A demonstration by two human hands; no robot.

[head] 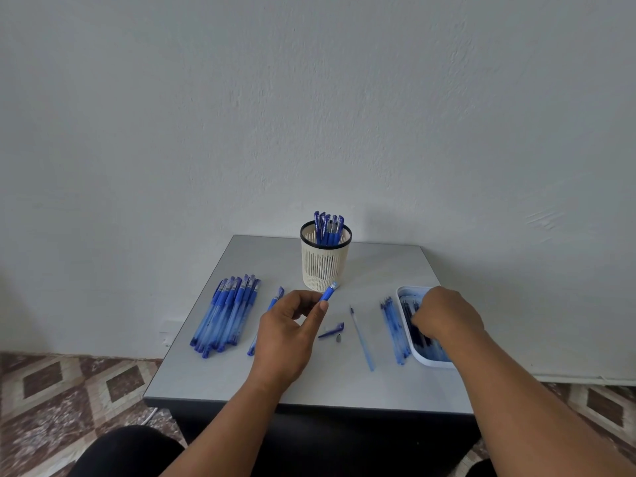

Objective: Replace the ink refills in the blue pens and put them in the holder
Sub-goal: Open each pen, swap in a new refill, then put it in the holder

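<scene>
Left hand (pixel 292 325) is pinching an opened pen barrel (pixel 328 293) between thumb and fingers, open end tilted up toward the holder, so that one's properly gripped. Right hand (pixel 447 318) is down in the white tray (pixel 432 361) on the right, fingers curled into the dark refills there, but honestly I can't tell if it's got one pinched yet or is just rummaging, since the back of the hand covers everything.

Stuff that could go sideways, my guess: the little metal tip (pixel 339 338) and the blue cap (pixel 332 330) are lying loose mid-table right below the left hand, and that forearm could easily nudge them so they roll off the front edge. The pulled refill (pixel 361 337) lies on its own next to them, and the row of used refills (pixel 394 330) sits just beside the tray, so grabbing an old one instead of a fresh one looks like a real risk. Also, a wobbling barrel held in a fingertip pinch would make threading a thin refill in fiddly.

Further back, a single pen (pixel 266 318) lies partly behind the left hand, next to the pile of pens (pixel 225 313) waiting on the left. The mesh holder (pixel 325 261) stands at the far side against the wall with several finished pens (pixel 328 227) upright in it.

Hard to make out: how many refills are left in the tray, whether the barrel is truly empty, and the table's (pixel 241 373) right edge beyond the tray.
</scene>
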